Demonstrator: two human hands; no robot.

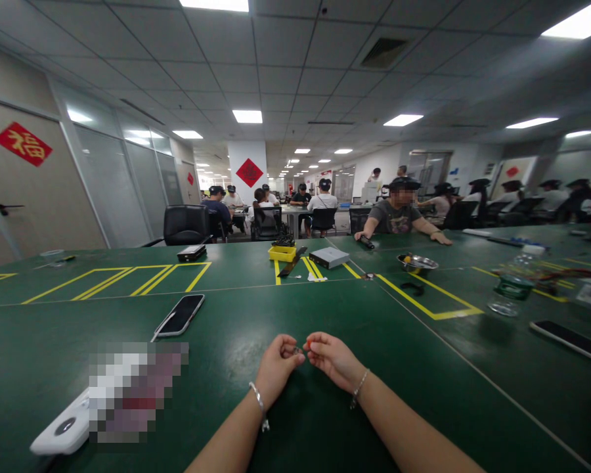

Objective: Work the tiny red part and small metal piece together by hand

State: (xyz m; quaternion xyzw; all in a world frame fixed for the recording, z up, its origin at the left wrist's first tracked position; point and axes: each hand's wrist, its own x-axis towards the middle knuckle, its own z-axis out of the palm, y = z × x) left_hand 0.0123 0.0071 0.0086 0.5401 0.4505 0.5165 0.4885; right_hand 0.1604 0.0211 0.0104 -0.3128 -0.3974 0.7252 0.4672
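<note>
Just above the green tabletop point(246, 315), at the middle near side, my two hands are close together with their fingertips almost meeting. My left hand point(278, 369) is closed in a pinch on a small shiny piece point(297, 351), too small to name. Between the fingertips of my right hand point(337, 361) a small orange-red piece point(308, 343) shows; its kind cannot be made out. Fingers hide most of both pieces. I cannot tell whether the two pieces touch.
To the left lie a phone point(181, 315) with a white cable and a white device point(63, 424) beside a blurred patch. Farther off are a yellow tray point(282, 253), a grey box point(329, 257), a metal bowl point(426, 264) and a bottle point(512, 289). A person point(396, 213) sits opposite.
</note>
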